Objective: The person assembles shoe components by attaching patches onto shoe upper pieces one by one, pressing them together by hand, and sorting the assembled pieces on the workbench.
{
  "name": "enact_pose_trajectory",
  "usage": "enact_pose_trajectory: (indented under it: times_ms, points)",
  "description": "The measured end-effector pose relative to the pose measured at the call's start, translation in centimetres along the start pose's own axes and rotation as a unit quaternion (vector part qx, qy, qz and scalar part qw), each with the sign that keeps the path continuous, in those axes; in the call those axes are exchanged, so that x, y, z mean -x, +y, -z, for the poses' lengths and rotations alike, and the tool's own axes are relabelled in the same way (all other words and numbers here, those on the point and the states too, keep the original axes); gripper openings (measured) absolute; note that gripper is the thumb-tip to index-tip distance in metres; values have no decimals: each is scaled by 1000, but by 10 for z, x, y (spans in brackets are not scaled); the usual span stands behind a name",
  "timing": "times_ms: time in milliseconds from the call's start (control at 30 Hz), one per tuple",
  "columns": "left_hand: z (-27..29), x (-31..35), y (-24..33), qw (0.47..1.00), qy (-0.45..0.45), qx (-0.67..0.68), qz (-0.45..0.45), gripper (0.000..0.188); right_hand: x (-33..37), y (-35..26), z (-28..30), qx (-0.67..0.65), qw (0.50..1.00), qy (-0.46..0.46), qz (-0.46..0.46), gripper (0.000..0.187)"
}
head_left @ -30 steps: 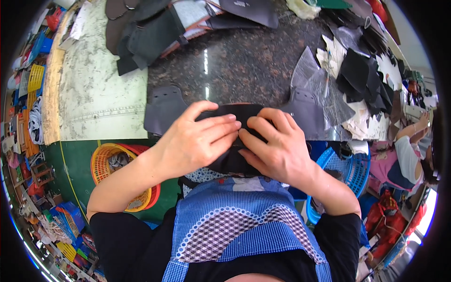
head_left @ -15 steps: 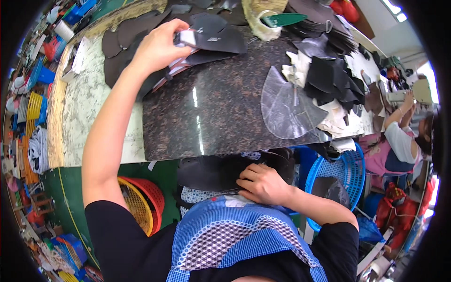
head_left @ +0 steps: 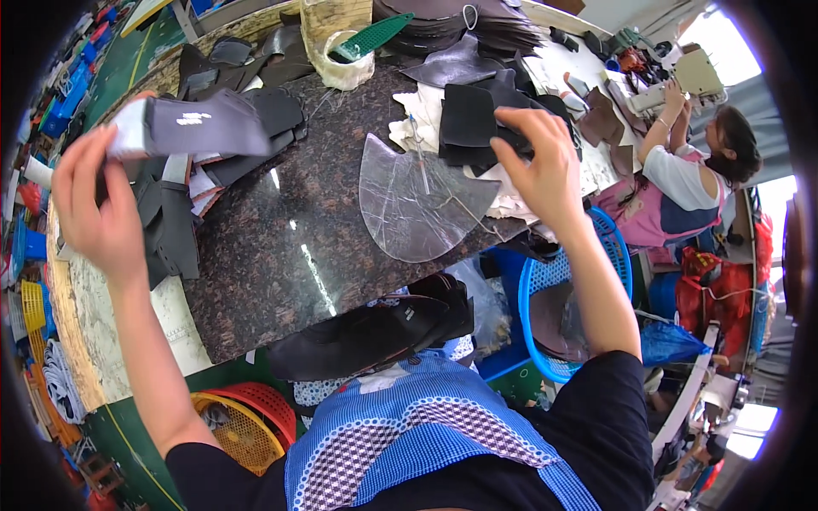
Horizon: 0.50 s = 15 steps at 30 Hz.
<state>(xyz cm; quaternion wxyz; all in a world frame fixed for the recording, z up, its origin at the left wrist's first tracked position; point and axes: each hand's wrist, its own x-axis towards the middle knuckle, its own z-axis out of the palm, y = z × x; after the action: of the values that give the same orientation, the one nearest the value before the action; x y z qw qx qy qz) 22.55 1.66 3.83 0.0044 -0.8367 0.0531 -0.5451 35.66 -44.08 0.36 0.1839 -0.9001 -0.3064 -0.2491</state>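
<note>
My left hand (head_left: 98, 204) is closed on one end of a dark leather shoe-upper piece (head_left: 213, 126), lifted at the far left; a pale strip shows at the gripped end. More dark cut pieces (head_left: 170, 226) lie under and beside it on the table. My right hand (head_left: 545, 166), fingers and thumb apart, hovers at the edge of a pile of black pieces (head_left: 467, 117); whether the fingertips touch it I cannot tell. Left of that hand lies a clear fan-shaped plastic sheet (head_left: 409, 213) with a thin pen-like stick (head_left: 420, 157). Black leather pieces (head_left: 349, 341) rest on my lap.
A dark stone slab (head_left: 256, 247) tops the table. A green tool (head_left: 375, 38) leans in a wrapped container (head_left: 345, 72) at the back. Blue basket (head_left: 527, 315) and yellow basket (head_left: 247, 439) stand below the front edge. A person (head_left: 682, 170) works at a machine on the right.
My left hand has raised a leather piece off the pile and carried it left. My right hand has left the lap for the black pile. The view has turned rightward.
</note>
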Motion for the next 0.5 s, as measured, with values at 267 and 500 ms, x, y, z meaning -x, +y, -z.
enact_pose_trajectory:
  times_ms: [267, 500]
  points:
    - [56, 112, 162, 942, -288, 159, -66, 23, -31, 16, -49, -73, 993, -32, -92, 43]
    - [53, 104, 157, 891, -392, 227, 32, 22, -53, -24, -32, -644, 669, 39, -369, 12]
